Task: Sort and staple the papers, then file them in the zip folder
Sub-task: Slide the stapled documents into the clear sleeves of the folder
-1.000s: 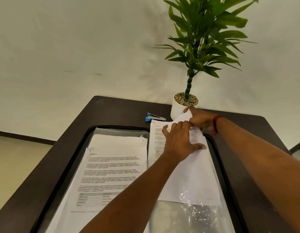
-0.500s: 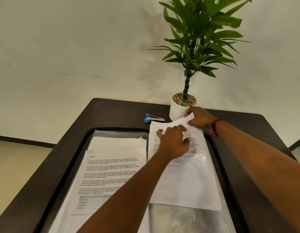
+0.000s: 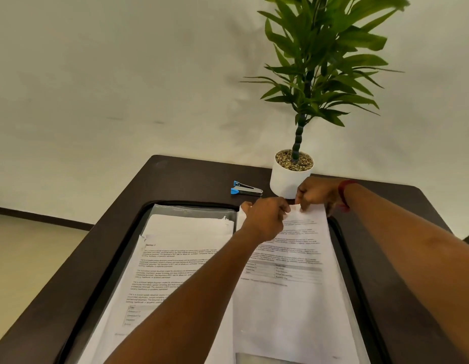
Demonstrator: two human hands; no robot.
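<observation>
Head view: your left hand (image 3: 265, 219) and right hand (image 3: 315, 193) meet, fingers curled, pinching the far edge of the papers (image 3: 293, 298). Just beyond your left fingers lies the stapler (image 3: 246, 189). Left of them, another stack (image 3: 175, 258) rests on the folder (image 3: 194, 210).

L hand (image 3: 265, 219), R hand (image 3: 316, 193) pinch top edge of right-side papers (image 3: 293, 303).

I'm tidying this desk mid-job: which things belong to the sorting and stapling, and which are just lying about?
Job: right paper set, held at its top edge by left hand and right hand; left paper stack; clear zip folder; blue stapler.
Lying about: potted plant.
</observation>
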